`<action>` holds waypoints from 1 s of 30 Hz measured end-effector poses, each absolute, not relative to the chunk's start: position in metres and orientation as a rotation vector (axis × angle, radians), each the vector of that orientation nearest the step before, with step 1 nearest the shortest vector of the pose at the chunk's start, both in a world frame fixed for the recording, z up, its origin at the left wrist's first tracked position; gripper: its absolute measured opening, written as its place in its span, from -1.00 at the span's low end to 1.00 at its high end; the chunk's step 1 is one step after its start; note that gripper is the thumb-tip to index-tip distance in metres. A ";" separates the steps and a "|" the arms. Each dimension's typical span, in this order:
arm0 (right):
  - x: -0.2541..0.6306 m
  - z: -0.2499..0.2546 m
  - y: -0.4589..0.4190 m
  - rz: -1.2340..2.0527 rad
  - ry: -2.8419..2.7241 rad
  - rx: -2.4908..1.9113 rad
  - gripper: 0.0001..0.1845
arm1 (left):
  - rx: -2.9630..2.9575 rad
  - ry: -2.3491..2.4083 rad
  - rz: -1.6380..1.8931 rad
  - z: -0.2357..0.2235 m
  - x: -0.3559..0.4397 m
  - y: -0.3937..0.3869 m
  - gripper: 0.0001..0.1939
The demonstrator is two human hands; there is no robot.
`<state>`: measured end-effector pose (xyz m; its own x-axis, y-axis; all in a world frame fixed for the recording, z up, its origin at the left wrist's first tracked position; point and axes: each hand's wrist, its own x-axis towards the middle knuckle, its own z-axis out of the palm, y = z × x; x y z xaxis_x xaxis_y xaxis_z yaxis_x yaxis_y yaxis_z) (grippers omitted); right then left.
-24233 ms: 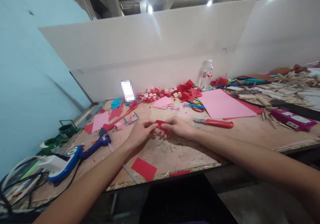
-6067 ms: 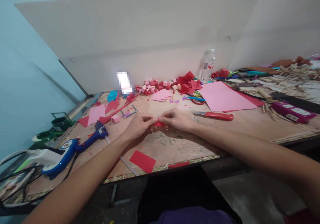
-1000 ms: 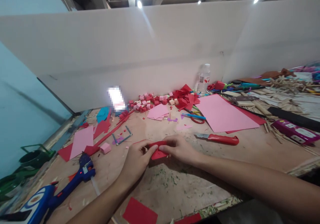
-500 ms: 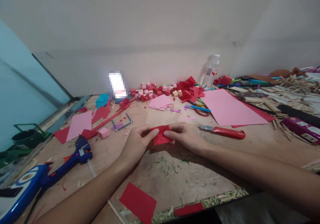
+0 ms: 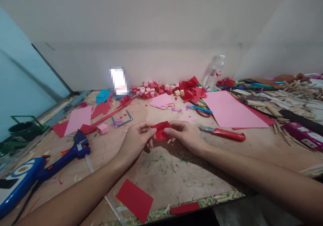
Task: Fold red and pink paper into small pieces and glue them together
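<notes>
Between my two hands is a small piece of red paper [image 5: 162, 132], creased and partly folded. My left hand [image 5: 137, 137] pinches its left side, thumb on top. On the right side, my right hand [image 5: 185, 135] grips it the same way, and its thumb presses near the middle. The fingers beneath the paper are partly hidden. Just right of my right hand lies a utility knife [image 5: 228, 134] with a red handle and its blade out. A flat red paper piece [image 5: 135, 199] lies near the table's front edge.
A blue glue gun [image 5: 78, 147] lies at left, near a small pink paper cube [image 5: 103, 128]. Several red and pink cubes [image 5: 151, 90] are heaped by the wall, between a lit phone [image 5: 118, 81] and a plastic bottle [image 5: 215, 73]. Pink sheets [image 5: 232, 110] and wood sticks [image 5: 302, 91] cover the right.
The red paper has tilted slightly and its upper edge now stands up more. More of my fingers show below it. The camera view has shifted a little.
</notes>
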<state>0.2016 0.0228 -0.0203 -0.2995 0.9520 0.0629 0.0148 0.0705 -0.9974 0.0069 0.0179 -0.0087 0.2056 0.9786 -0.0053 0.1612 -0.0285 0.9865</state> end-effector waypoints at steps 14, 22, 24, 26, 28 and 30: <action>0.202 -0.020 0.022 1.309 -1.580 -1.094 -0.76 | 2.715 1.098 1.278 -0.005 -0.004 0.014 -0.87; 0.199 -0.024 0.016 1.220 -1.724 -1.014 -0.76 | 2.678 1.140 1.163 -0.007 -0.005 0.017 -0.92; 0.199 -0.025 0.015 1.198 -1.739 -1.016 -0.76 | 2.636 1.125 1.141 -0.006 -0.003 0.016 -0.92; 0.199 -0.026 0.015 1.192 -1.738 -1.015 -0.76 | 2.617 1.114 1.130 -0.005 -0.003 0.015 -0.91; 0.200 -0.026 0.016 1.190 -1.738 -1.017 -0.76 | 2.604 1.112 1.129 -0.005 -0.002 0.015 -0.89; 0.200 -0.026 0.016 1.184 -1.745 -1.024 -0.76 | 2.591 1.115 1.125 -0.005 -0.002 0.014 -0.88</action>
